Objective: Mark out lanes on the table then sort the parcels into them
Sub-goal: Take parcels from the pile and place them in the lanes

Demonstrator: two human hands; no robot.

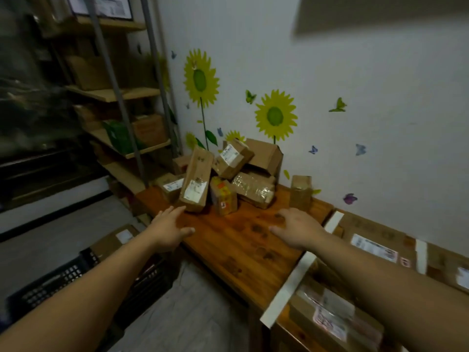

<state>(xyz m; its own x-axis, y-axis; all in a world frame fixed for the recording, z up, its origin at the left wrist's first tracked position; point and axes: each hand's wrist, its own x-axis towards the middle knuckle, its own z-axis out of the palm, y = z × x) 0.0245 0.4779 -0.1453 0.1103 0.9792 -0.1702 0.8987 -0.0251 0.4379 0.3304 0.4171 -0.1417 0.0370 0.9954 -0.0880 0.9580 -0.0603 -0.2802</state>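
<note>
Near right, a white tape strip [286,283] crosses the wooden table [243,250] and bounds a lane already holding labelled parcels [335,316]. A second strip [334,221] lies farther along, with a flat parcel [373,245] beyond it. Near left, a black crate [63,283] stands on the floor.

Both hands are over the bare table section left of the tape. The left hand [168,228] is open with fingers straight, its tips at the base of a tall parcel [196,179]; contact cannot be confirmed. The right hand [299,231] is open, palm down and holding nothing, near a small upright parcel [300,191].

The unsorted pile [243,168] sits at the far left of the table, against the wall.

The step in hand is probably a pick from the pile. Recommended method:
1. Take the tall parcel first, since it leans on the pile's near face.
2. Grip it across its narrow sides and support it with the right hand.
3. Lift it away rather than dragging it, because neighbouring parcels may slide.
4. Set it wholly inside one lane, off the tape.
</note>
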